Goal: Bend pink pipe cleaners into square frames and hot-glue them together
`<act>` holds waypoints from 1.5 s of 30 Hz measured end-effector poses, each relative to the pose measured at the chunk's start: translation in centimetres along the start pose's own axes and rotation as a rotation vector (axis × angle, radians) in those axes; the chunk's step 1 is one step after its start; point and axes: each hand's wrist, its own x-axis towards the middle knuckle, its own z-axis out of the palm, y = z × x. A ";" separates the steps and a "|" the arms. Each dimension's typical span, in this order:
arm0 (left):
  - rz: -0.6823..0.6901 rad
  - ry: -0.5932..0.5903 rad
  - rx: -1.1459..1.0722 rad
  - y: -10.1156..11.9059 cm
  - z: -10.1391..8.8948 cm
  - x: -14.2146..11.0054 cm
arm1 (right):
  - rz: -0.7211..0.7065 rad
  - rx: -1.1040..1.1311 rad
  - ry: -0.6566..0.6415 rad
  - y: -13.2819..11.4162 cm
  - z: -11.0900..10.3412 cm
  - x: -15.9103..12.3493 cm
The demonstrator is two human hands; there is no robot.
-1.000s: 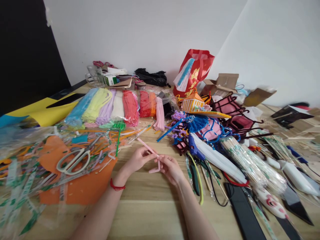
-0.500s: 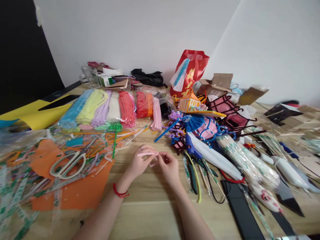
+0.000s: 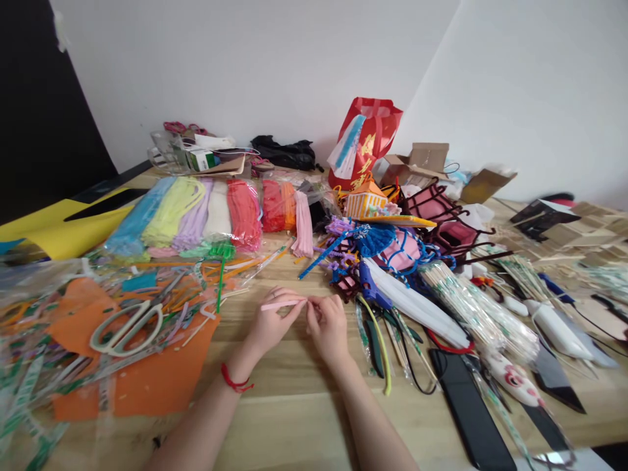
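A pale pink pipe cleaner (image 3: 280,305) lies across the fingers of my left hand (image 3: 273,327), pinched between thumb and forefinger. My right hand (image 3: 328,330) meets it at the fingertips, its thumb and finger closed on the right end of the pink stem. Both hands are held close together over the bare wood of the table. A bundle of similar pink pipe cleaners (image 3: 303,226) lies just beyond them. To the right of my right hand are a bent yellow-green pipe cleaner (image 3: 381,350) and dark-handled pliers (image 3: 375,347).
White-handled scissors (image 3: 126,330) rest on orange sheet (image 3: 142,386) among scraps at left. Bagged coloured pipe cleaners (image 3: 161,216) line the back. A blue glue gun (image 3: 375,288), wrapped sticks (image 3: 461,307), a black phone (image 3: 468,405) and a red bag (image 3: 367,137) are at right.
The part of the pink pipe cleaner that hung in a loop below the fingertips no longer shows. My fingertips have shifted slightly, and the whole view has swung a little to the right.
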 end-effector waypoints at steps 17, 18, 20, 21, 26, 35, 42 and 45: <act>-0.021 -0.066 -0.220 0.5 -0.1 0.1 | 0.545 0.717 -0.068 -0.4 0.4 0.2; -0.024 -0.066 -0.222 0.5 -0.1 0.1 | 0.618 0.826 -0.086 -0.4 0.4 0.3; -0.032 -0.074 -0.238 0.5 0.0 0.1 | 0.712 0.982 -0.081 -0.4 0.4 0.4; -0.040 -0.078 -0.250 0.5 0.1 0.1 | 0.740 1.036 -0.071 -0.4 0.4 0.4; -0.186 -0.043 -0.280 0.6 0.6 -0.1 | 0.795 1.148 -0.103 -0.3 0.2 0.8; -0.313 0.108 -0.147 0.1 -0.3 0.0 | 0.467 0.624 0.186 -0.2 -0.2 0.5; -0.211 0.129 0.074 -0.5 -0.7 -0.3 | 0.403 0.504 -0.202 -2.3 -0.5 0.0; -0.205 0.078 0.104 -0.8 -0.7 -0.5 | 0.485 0.589 -0.254 -2.5 0.1 0.1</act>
